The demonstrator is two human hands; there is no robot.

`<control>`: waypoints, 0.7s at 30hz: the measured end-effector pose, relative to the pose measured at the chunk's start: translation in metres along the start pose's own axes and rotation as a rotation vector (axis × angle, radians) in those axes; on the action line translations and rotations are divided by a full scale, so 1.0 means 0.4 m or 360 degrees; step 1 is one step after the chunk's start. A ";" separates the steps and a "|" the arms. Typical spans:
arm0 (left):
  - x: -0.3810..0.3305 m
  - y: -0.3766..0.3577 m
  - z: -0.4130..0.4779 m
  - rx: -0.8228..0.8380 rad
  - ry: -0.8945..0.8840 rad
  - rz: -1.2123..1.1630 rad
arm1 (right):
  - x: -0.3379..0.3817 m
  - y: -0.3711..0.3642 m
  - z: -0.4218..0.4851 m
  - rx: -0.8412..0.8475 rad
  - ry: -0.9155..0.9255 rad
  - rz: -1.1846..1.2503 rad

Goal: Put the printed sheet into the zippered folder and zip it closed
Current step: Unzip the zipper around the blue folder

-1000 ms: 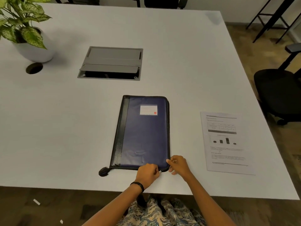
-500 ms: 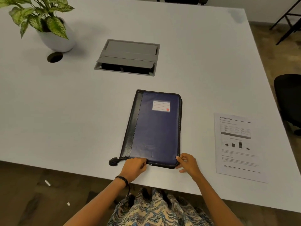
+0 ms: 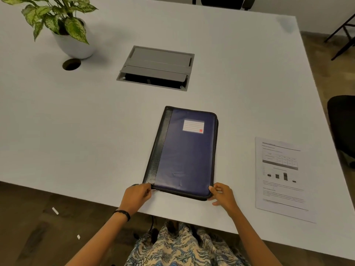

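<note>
A blue zippered folder (image 3: 185, 156) with a black spine and a white label lies flat on the white table (image 3: 76, 121), near its front edge. My left hand (image 3: 137, 196) pinches the zipper pull at the folder's near left corner. My right hand (image 3: 222, 194) grips the folder's near right corner, thumb on top. The printed sheet (image 3: 280, 177), with a table and a bar chart, lies flat on the table to the right of the folder, apart from both hands.
A potted plant (image 3: 63, 25) stands at the back left beside a round cable hole (image 3: 71, 64). A grey cable box (image 3: 156, 68) with its flap raised is set into the table behind the folder. A black chair (image 3: 343, 123) stands at the right.
My left hand has slid leftward along the folder's near edge with the zipper pull, from near the right corner to the left corner. My right hand stays at the right corner.
</note>
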State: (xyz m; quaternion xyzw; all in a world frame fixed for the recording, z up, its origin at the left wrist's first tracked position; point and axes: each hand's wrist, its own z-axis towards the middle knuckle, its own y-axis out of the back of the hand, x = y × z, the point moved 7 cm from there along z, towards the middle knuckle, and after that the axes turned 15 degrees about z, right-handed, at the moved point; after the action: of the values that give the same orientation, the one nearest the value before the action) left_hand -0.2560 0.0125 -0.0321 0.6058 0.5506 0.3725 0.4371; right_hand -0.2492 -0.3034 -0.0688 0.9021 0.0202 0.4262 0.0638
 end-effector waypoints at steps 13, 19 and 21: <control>-0.005 -0.035 -0.017 -0.0014 0.0237 -0.0263 | -0.004 -0.008 0.014 0.0011 -0.0019 -0.0127; -0.002 -0.051 -0.015 -0.0024 0.0250 -0.0232 | 0.034 -0.020 0.040 -0.0081 0.0045 -0.0273; 0.000 -0.065 -0.015 -0.0001 0.0337 -0.0396 | 0.045 -0.027 0.047 -0.0079 0.0035 -0.0317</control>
State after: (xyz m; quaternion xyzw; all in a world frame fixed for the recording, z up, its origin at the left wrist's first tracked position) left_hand -0.2706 0.0137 -0.0545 0.4902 0.6643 0.3775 0.4195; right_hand -0.2229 -0.2927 -0.0681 0.8891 0.0999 0.4280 0.1280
